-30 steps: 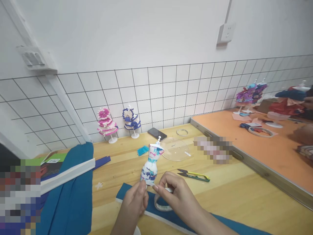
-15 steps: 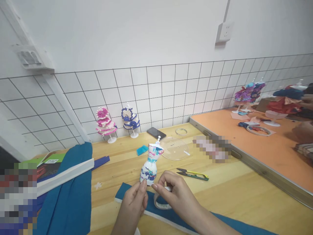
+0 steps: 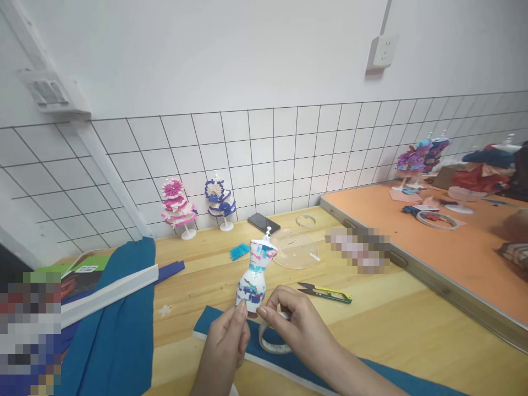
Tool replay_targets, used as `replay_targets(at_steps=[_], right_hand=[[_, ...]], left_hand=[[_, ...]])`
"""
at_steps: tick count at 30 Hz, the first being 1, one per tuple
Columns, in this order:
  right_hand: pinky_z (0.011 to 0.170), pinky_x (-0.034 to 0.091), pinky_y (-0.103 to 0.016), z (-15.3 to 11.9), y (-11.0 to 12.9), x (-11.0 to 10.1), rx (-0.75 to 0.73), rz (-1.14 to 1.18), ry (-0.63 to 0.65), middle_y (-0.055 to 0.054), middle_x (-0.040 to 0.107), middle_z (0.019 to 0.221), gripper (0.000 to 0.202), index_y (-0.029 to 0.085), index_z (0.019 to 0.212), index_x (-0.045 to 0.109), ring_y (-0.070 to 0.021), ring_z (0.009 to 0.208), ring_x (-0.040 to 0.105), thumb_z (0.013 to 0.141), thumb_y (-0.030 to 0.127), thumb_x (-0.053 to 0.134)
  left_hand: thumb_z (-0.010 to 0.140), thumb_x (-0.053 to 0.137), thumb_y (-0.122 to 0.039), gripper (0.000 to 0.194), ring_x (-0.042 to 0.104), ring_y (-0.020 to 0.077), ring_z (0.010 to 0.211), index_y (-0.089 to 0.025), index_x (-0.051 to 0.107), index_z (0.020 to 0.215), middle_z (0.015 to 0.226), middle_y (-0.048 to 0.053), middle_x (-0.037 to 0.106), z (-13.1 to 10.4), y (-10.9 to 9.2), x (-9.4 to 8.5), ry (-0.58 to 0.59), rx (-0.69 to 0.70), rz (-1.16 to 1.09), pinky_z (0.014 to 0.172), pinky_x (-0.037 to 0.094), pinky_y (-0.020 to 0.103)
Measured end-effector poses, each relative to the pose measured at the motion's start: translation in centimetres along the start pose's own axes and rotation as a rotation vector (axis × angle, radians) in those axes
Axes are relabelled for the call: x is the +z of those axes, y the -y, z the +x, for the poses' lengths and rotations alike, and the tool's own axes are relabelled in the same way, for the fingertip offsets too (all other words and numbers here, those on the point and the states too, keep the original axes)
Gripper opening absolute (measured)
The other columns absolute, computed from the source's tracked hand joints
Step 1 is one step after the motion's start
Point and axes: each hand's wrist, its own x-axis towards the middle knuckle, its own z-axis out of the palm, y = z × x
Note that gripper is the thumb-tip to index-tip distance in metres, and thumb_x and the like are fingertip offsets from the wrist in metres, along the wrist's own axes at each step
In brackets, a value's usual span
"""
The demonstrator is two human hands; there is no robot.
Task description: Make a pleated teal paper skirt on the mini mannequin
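A small white dress-form mannequin (image 3: 252, 275), patched with pink, turquoise and dark blue, stands upright in front of me. My left hand (image 3: 227, 334) is closed around its lower end, the thumb pressed on the bottom front edge. My right hand (image 3: 295, 324) is closed just right of the hem, thumb and fingers pinched together. A roll of tape (image 3: 274, 345) hangs from the right fingers, its upper part hidden behind them. Whether a strip runs from the roll to the mannequin cannot be made out. Beneath both hands lies a teal paper strip (image 3: 305, 367) with a white edge.
Yellow-handled thread snips (image 3: 325, 293) lie to the right. Behind are a clear disc (image 3: 295, 250), a phone (image 3: 264, 223), a folded turquoise piece (image 3: 240, 252) and two dressed mannequins, pink (image 3: 177, 203) and blue (image 3: 220, 201). Teal paper (image 3: 119, 324) covers the left. An orange table (image 3: 466, 264) adjoins at right.
The mannequin has shifted very slightly and shows a little more of its underside. Both hands keep almost the same hold and place.
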Motion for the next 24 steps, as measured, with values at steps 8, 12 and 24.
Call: replay_targets(at_steps=[8,12,24], right_hand=[[0.056,0.037,-0.022,0.03,0.12,-0.13,0.004,0.010,0.005,0.001,0.059,0.063,0.024,0.018,0.061,0.053,-0.0131,0.061,0.052,0.081,0.030,0.054],[0.056,0.037,-0.022,0.06,0.06,-0.11,0.015,0.002,0.016,0.001,0.057,0.062,0.024,0.018,0.060,0.053,-0.0130,0.060,0.051,0.081,0.030,0.055],[0.061,0.039,-0.023,0.08,0.14,-0.53,0.000,0.075,0.050,0.001,0.059,0.065,0.022,0.018,0.061,0.055,-0.0133,0.065,0.054,0.080,0.028,0.056]], left_hand=[[0.068,0.050,-0.062,0.052,0.019,0.0022,0.029,-0.018,0.037,0.043,0.034,-0.010,0.026,0.15,0.14,0.11,0.009,-0.051,-0.086,0.032,0.013,0.018],[0.069,0.051,-0.060,0.051,0.020,0.0025,0.031,-0.018,0.037,0.044,0.036,-0.010,0.026,0.12,-0.01,0.08,-0.009,-0.022,-0.091,0.033,0.015,0.017],[0.071,0.048,-0.060,0.047,0.013,0.0013,0.031,-0.018,0.043,0.053,0.038,-0.012,0.026,-0.48,-0.40,0.24,0.061,-0.117,-0.230,0.034,0.010,0.018]])
